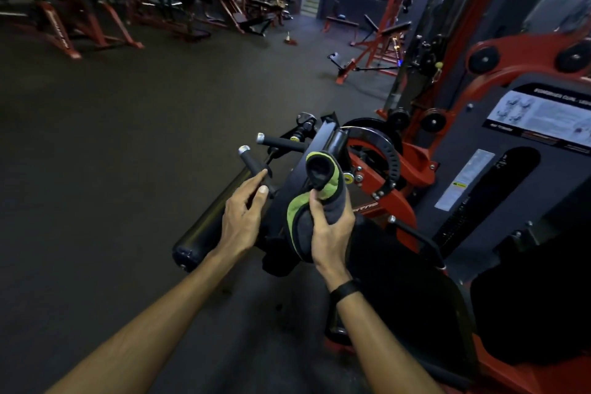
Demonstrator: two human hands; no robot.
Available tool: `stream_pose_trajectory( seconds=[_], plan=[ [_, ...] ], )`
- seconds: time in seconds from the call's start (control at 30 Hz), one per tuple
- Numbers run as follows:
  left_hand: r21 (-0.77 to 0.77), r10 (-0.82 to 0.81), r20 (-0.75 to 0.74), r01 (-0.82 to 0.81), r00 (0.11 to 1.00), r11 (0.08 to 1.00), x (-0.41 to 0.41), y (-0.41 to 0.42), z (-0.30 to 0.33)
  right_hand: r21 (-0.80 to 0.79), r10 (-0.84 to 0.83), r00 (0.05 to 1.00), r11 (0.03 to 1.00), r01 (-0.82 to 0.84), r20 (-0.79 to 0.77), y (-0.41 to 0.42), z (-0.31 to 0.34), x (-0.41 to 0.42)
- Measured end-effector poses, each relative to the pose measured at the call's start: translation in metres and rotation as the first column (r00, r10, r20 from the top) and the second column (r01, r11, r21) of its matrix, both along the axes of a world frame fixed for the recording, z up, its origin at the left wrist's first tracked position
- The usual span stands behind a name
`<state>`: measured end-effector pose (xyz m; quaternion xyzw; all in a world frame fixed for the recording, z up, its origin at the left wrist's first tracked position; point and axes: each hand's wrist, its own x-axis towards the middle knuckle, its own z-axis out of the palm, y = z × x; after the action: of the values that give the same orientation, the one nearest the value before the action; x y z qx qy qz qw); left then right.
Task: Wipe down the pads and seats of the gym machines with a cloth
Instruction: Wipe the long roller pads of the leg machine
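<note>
A dim gym with a dark rubber floor (128, 144) spreads out, red-framed racks along the far wall and a red and black machine (479, 169) close on the right.

The right hand (331, 233) grips a bunched cloth (323, 198), grey with a green edge, thumb and fingers curled round its lower part so the upper fold stands up over the machine's black arm pad (294, 176). The left hand (243, 217) reaches to the nearer of 2 black handles (254, 166), fingers loosely bent about the grip, thumb tip beside it; whether it fully clasps the handle I cannot tell.

The relation that counts: the pad lies directly under and just beyond the cloth, its long axis running from near left to far right. The long black roller (211, 217) lies to the left of the pad, below the left hand, and runs much the same way. The dark seat (399, 281) sits near and to the right, beneath the right forearm.

In my judgement the right hand is the one to wipe, since it already holds the cloth over the pad; strokes along the pad's length would suit, the left hand steadying the handle.
</note>
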<state>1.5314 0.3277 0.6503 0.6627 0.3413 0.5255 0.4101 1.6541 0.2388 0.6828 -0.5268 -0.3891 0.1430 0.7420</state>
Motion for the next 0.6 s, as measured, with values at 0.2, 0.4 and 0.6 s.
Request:
stream_pose_trajectory(
  seconds=[0.2,0.4,0.6],
  plan=[
    [-0.038,0.116,0.011,-0.116,0.993,0.993,-0.061,0.004,0.001,0.098,0.067,0.993,0.994,-0.057,-0.094,0.012,0.017,-0.052],
    [-0.054,0.197,-0.025,-0.198,0.98,0.979,-0.112,0.006,-0.002,0.035,0.142,0.989,0.989,-0.141,-0.05,0.029,0.007,-0.094],
    [-0.118,0.269,-0.03,-0.271,0.963,0.955,-0.146,0.018,-0.015,-0.104,0.209,0.976,0.974,-0.202,0.059,0.064,-0.023,-0.129]
  ],
)
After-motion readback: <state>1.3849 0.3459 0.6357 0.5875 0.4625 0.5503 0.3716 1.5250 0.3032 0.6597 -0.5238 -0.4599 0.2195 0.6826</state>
